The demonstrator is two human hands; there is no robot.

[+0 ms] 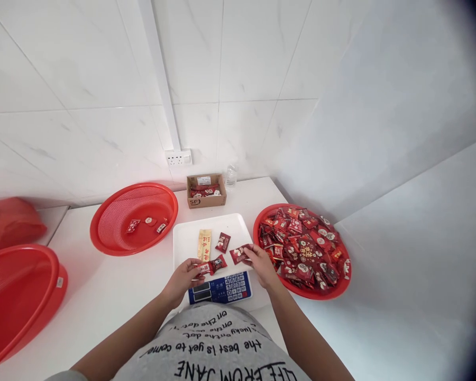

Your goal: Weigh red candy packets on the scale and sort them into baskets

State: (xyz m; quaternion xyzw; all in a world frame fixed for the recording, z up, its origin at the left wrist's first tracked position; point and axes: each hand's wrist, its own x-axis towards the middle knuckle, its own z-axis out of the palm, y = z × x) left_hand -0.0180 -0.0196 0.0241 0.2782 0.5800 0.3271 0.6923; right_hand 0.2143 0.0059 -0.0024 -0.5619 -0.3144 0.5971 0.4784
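Over the front left of the scale's white tray [188,233], my left hand [185,279] pinches a red candy packet [202,269]. Another dark red packet [218,263] lies against it on the right. My right hand [258,263] grips a dark red packet [239,254] by its right end, at the tray's right edge. Between the hands and farther back, a dark red packet [222,242] and a long gold packet [204,244] lie on the tray. The scale's blue keypad panel [219,289] shows below the tray, close to my body.
A red basket [257,225] heaped with packets stands at the right. To the left, a red basket [103,241] holds a few packets, and another red basket [49,296] is nearer. A cardboard box [212,201] of packets and a clear plastic container [230,175] stand by the wall.
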